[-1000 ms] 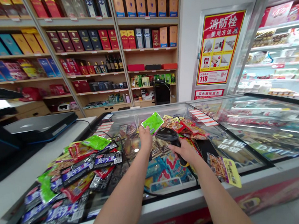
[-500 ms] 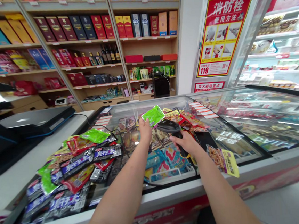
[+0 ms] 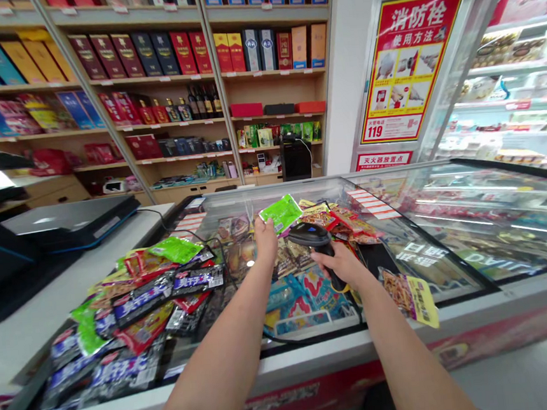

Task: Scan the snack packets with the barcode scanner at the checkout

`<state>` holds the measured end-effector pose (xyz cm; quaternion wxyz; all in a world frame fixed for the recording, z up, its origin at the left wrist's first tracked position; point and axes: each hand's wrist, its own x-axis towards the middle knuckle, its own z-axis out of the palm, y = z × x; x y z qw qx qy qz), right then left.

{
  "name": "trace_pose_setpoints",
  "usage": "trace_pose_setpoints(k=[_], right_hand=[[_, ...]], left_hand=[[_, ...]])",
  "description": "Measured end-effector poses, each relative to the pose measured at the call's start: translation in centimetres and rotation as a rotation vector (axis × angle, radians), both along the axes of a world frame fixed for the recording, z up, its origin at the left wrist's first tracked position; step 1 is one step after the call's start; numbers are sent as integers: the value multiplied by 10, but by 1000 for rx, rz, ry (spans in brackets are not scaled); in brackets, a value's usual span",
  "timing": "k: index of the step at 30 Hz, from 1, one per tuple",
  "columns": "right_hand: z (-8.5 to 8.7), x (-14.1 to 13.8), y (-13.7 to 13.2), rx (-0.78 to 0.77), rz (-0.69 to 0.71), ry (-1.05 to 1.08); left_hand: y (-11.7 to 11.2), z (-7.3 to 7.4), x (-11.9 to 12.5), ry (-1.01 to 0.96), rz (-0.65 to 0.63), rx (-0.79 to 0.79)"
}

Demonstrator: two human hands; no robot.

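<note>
My left hand (image 3: 265,236) pinches a bright green snack packet (image 3: 281,213) by its left end, above the glass top of the chest freezer (image 3: 324,350). My right hand (image 3: 338,262) is wrapped round the grip of a black barcode scanner (image 3: 310,233). The scanner's head points left, close below the green packet. Behind the scanner lie red and yellow snack packets (image 3: 346,219). A heap of black, red and green packets (image 3: 142,296) covers the left end of the freezer. A yellow packet (image 3: 422,300) rests to the right of my right forearm.
A black cable (image 3: 223,254) runs across the glass. At the left a counter carries a flat grey scale-like device (image 3: 71,222). Shelves of boxes and bottles (image 3: 159,106) stand behind the freezer, and a lit display case (image 3: 517,94) is at the far right.
Both hands keep their hold, almost still. A small blue light now shows on top of the scanner. The view has shifted very slightly.
</note>
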<state>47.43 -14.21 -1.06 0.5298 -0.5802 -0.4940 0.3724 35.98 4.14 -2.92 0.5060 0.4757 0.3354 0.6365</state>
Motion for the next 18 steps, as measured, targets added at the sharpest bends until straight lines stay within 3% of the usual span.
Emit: trace_pose_setpoints(k=[9,18], right_hand=[[4,-4,0,-6,16,97],[24,-20,17,10,111,146]], left_hand=[[-11,10,-5,-6,-22,-57],[-11,14,-32,76,84,-26]])
